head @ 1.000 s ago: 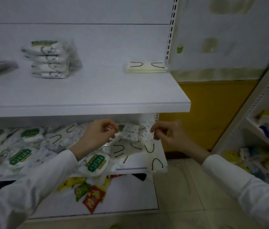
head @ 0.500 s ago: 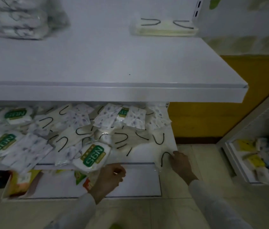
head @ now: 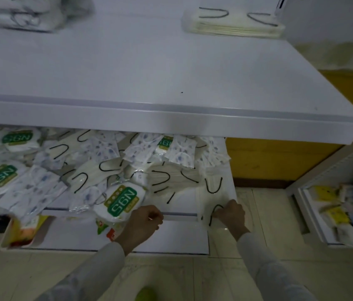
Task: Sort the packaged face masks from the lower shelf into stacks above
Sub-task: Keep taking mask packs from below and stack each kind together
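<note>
The lower shelf [head: 180, 213] holds a loose heap of packaged masks: N95 packs with green labels [head: 121, 200], blue-patterned packs [head: 104, 148] and white packs with black ear loops [head: 162, 181]. One white black-loop pack [head: 207, 210] hangs over the shelf's front right edge, and my right hand [head: 229, 216] grips it at that edge. My left hand [head: 143, 222] hovers in front of the shelf edge with fingers curled, holding nothing that I can see. On the upper shelf [head: 171, 114] lie a stack of white black-loop masks [head: 234, 22] and a blurred stack at the far left [head: 23, 14].
Below the lower shelf sits a bottom shelf [head: 127, 235] with colourful snack packets [head: 108, 231] and a tray [head: 19, 233] at the left. A second rack with yellow and blue packs [head: 349, 213] stands at the right. Tiled floor lies in front.
The camera tilted down and closer. Both hands dropped from the patterned pack at the back to the shelf's front edge; my right hand took hold of the overhanging black-loop pack.
</note>
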A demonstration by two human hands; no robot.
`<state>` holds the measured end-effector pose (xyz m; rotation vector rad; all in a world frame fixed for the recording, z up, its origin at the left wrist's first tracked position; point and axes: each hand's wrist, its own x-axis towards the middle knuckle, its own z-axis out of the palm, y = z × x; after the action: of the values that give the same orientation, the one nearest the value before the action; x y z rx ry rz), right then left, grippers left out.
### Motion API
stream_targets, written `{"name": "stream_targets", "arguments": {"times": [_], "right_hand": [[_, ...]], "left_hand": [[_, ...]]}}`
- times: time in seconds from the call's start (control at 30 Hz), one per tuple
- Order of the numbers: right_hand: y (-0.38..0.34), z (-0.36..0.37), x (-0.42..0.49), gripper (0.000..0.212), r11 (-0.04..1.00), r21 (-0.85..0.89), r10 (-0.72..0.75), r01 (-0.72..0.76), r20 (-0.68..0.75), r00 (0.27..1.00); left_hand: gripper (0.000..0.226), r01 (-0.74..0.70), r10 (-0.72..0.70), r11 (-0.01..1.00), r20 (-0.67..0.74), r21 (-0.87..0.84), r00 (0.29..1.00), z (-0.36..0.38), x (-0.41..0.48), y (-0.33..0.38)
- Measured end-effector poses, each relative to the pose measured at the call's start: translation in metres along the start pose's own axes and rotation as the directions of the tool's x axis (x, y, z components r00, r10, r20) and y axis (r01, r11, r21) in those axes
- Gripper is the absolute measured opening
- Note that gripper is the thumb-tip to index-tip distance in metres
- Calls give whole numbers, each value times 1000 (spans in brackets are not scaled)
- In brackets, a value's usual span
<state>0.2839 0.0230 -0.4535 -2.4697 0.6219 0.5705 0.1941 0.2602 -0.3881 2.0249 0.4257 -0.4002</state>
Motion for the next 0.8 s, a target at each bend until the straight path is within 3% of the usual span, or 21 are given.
{"name": "stream_targets", "arguments": {"times": [0.13, 0.23, 0.37, 0.47, 0.6, 0.67, 0.8], "right_hand": [[1, -5, -5, 53, 983, 184, -9, 11, -13, 1000], [1, -9, -5, 56, 938, 337, 42, -85, 133, 990], [-2, -13, -9, 17, 789, 589, 17, -173, 260, 965], [-3, -9, -9, 32, 707, 675, 41, -210, 257, 966], [1, -12, -21, 17, 663, 706, 105, -248, 240, 965], [9, -20, -34, 6, 672, 720, 105, -174, 139, 985], [13, -36, -65, 6, 601, 799, -22, -17, 37, 999]], "left_hand": [[22, -32, 32, 999, 18, 10, 999, 6, 1, 9], [20, -38, 38, 999, 32, 8, 999, 10, -1, 14], [19, -48, 47, 999, 52, 15, 998, 16, -7, 15], [19, -54, 52, 998, 56, 23, 997, 17, -12, 13], [17, -40, 39, 999, 64, 5, 997, 14, -17, 9], [16, -16, 17, 1000, 68, -13, 998, 12, -17, 8], [16, 67, -55, 982, 73, -175, 996, 13, -20, 16]]}}
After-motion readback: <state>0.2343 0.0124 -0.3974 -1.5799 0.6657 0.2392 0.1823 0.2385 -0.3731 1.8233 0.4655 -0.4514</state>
